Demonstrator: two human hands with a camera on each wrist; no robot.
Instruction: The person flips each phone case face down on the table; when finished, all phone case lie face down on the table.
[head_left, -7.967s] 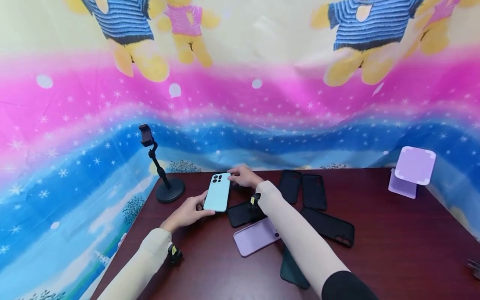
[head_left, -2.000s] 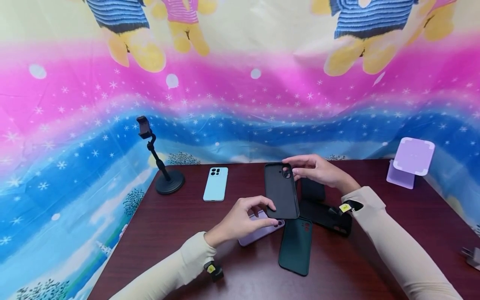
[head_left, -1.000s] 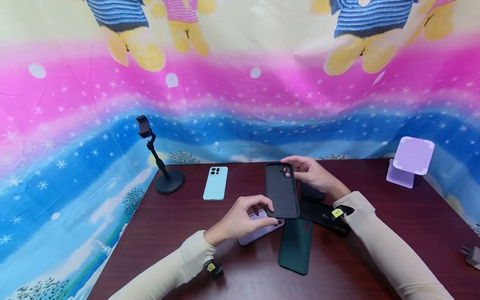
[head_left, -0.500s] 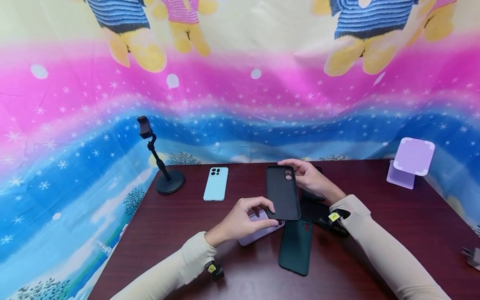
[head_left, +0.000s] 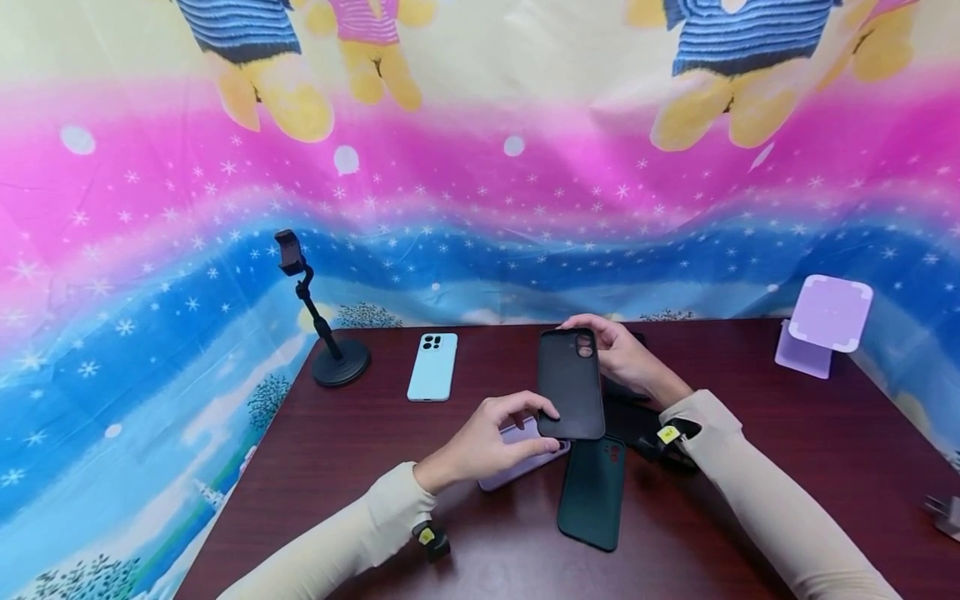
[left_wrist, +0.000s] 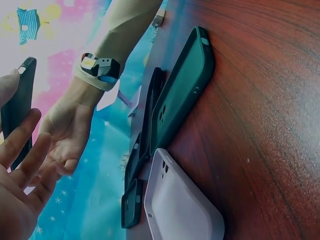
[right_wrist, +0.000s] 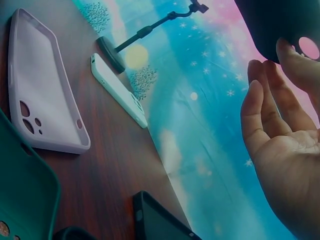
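1 black case point(head_left: 572, 385) between 2 grips point(head_left: 486, 437) point(head_left: 628, 358)

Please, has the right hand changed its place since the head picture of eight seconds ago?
Yes. In the head view, the right hand has moved rightward, farther from the black phone stand, and now holds a black case.

Dressed in long cream sleeves point(head_left: 772, 492), faintly ribbed and ending at the wrists. Fitted at each wrist with a blocky black device point(left_wrist: 106, 64) bearing a small yellow label point(head_left: 668, 434). Bare at the left hand point(head_left: 487, 437) and right hand point(head_left: 633, 357).
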